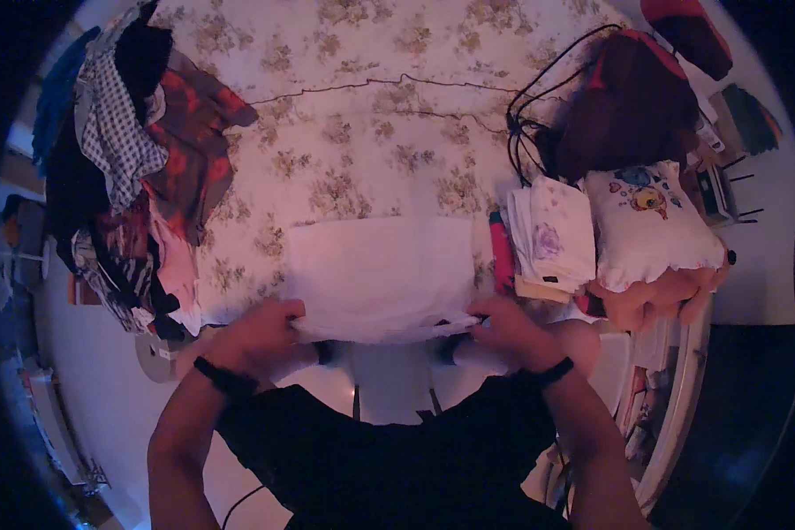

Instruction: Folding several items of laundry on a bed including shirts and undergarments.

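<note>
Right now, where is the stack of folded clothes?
In the head view, the folded stack lies on the bed's right side, beside the white garment.

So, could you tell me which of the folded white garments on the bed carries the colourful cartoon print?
The rightmost one, lying on the peach plush toy; the folded stack left of it shows only a faint purple motif.

White garment (380,274) is smooth matt cloth, held at its near edge by left hand (261,331) and right hand (508,331). Bedsheet (371,132) is matt floral-print cloth. Stuffed toy (662,296) looks plush, cable (530,106) smooth plastic.
</note>
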A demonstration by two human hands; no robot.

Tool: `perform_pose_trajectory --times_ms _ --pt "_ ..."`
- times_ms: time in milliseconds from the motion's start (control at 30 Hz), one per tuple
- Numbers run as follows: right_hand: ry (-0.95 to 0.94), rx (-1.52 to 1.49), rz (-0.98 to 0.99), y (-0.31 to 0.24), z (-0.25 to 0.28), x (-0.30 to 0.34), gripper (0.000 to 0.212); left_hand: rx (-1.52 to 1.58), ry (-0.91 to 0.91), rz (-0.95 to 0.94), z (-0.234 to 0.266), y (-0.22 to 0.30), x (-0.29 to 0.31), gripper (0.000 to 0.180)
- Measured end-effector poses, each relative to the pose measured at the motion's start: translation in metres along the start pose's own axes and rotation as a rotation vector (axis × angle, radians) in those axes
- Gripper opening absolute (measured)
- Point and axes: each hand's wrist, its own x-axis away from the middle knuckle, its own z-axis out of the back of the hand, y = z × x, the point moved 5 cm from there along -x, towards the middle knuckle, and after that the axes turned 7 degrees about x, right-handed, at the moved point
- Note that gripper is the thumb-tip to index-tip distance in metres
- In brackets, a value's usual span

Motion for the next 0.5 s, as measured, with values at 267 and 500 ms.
perform_pose_trajectory --times_ms 267,500 --pt "0.195 -0.386 -0.307 0.032 0.028 -0.07 0.033 0.553 0.228 0.065 0.067 -0.054 -0.065 0.03" --pt "0.346 -0.241 -0.465 0.085 0.001 -0.12 0.04 0.525 0.389 0.148 0.067 -0.081 -0.119 0.034"
